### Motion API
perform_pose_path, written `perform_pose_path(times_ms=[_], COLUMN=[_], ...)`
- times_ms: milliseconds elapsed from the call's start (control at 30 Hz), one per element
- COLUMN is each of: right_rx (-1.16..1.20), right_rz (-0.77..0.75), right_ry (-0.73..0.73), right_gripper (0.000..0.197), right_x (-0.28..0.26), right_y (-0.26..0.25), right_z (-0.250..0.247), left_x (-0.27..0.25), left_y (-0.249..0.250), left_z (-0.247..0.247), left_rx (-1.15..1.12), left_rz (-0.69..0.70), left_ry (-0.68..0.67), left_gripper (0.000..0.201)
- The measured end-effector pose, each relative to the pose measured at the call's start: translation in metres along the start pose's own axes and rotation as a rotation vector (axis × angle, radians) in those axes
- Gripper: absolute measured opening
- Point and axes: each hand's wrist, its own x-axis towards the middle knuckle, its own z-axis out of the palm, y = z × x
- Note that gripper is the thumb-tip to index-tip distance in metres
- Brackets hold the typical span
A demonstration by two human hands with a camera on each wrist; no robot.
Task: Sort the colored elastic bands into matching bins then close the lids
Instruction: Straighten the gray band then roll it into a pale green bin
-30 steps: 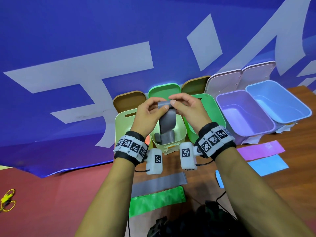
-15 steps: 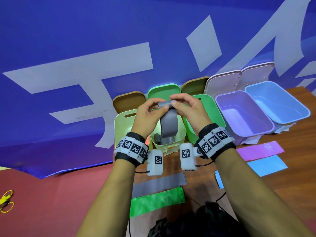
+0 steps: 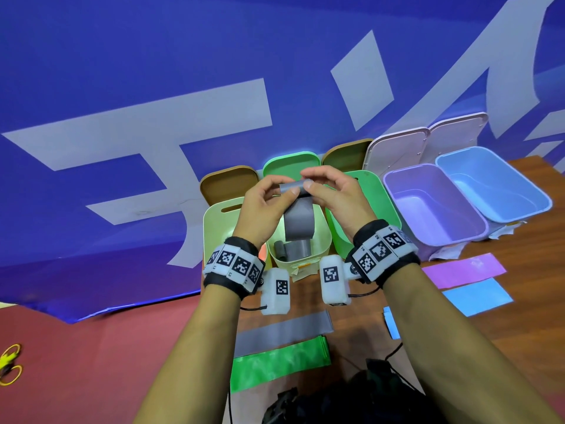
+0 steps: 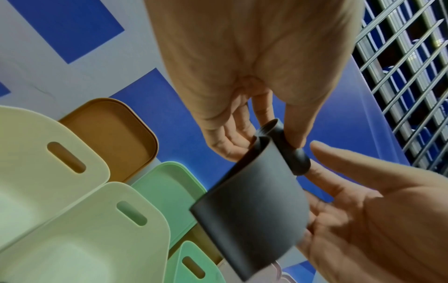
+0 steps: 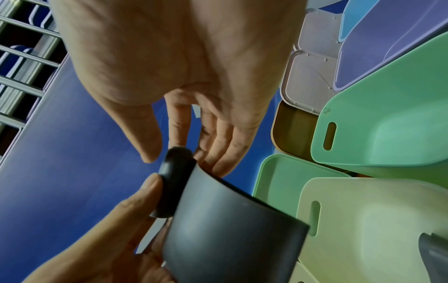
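A grey elastic band hangs between my two hands above the middle pale yellow-green bin. Its top end is wound into a small roll. My left hand pinches the left end of that roll with thumb and fingers. My right hand pinches the right end, thumb in front and fingers behind. The loose tail dangles into the bin, where rolled grey bands lie.
Open bins stand in a row: pale yellow-green, green, purple, blue, with lids propped behind against the blue banner. Flat bands lie on the table: grey, green, purple, blue.
Both hands have stayed over the middle bin with the grey band. The fingers have shifted slightly on the roll; the hanging tail looks a little shorter.
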Motion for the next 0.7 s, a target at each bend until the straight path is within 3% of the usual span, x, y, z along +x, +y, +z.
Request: perform_pose_path(times_ms=[400, 600, 700], right_rx=[-0.031, -0.043, -0.060], right_rz=[-0.028, -0.005, -0.022], right_ry=[-0.002, 0.017, 0.033], right_gripper=[0.022, 0.014, 0.014], right_x=[0.0011, 0.0032, 0.0039], right_y=[0.0022, 0.0089, 0.0088], right_z=[-0.0002, 0.0040, 0.0057], left_x=[0.0014, 0.0027, 0.0021], left_y=[-0.0022, -0.0028, -0.0036], left_z=[-0.0001, 0.0014, 0.0038], left_rx=[-0.007, -0.002, -0.020], left_rz=[-0.068, -0.049, -0.076], left_ry=[0.026, 0.026, 0.043], left_gripper=[0.022, 0.015, 0.025])
